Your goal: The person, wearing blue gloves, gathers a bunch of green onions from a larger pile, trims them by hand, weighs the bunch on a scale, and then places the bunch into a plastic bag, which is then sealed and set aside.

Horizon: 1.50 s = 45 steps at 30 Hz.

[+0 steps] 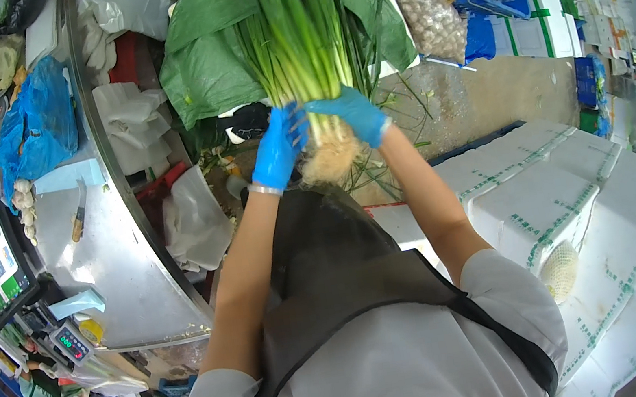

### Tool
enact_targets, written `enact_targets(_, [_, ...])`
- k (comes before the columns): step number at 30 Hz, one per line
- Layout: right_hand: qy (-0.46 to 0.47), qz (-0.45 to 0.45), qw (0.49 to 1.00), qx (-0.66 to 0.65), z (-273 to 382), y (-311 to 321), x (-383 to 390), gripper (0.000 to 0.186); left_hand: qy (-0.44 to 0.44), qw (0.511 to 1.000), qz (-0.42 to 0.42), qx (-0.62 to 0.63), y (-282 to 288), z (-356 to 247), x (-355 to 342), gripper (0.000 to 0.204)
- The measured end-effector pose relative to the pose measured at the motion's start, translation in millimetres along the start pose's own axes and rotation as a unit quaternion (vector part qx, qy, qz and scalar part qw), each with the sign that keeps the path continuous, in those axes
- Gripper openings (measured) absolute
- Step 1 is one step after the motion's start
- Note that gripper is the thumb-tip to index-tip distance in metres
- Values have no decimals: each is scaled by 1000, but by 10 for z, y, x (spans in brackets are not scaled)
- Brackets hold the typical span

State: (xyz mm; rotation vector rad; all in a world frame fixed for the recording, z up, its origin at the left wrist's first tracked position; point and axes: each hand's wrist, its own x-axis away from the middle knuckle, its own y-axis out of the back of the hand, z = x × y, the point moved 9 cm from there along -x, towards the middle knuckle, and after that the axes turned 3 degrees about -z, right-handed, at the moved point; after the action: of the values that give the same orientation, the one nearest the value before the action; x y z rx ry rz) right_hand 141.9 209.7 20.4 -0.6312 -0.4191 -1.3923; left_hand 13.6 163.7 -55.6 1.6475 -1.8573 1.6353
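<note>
Left hand [276,150] and right hand [352,114], both gloved, are clamped on opposite sides of scallions [304,48], above the roots [332,160]. Upper greens lie over green sheet [208,55]. Knife [78,222] on counter [116,266], at left.

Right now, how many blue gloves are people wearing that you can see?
2: one on the left hand, at the left edge of the bunch of leafy stalks; one on the right hand, across its pale lower stems. Others may be hidden.
</note>
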Motion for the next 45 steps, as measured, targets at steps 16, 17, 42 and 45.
enact_targets(16, [287, -341, 728, 521, 188, 126, -25, 38, -53, 996, -70, -10, 633, -51, 19, 15])
enact_targets(17, [250, -279, 817, 438, 41, 32, -101, 34, -49, 996, -67, -14, 599, -7, 54, 15])
enact_targets(42, [135, -170, 875, 433, -214, 36, -256, 29, -263, 705, -251, -609, -118, 52, 683, 33])
enact_targets(45, [213, -181, 788, 548, -18, -92, -164, 32, -277, 717, -250, -589, -133, 27, 703, 33])
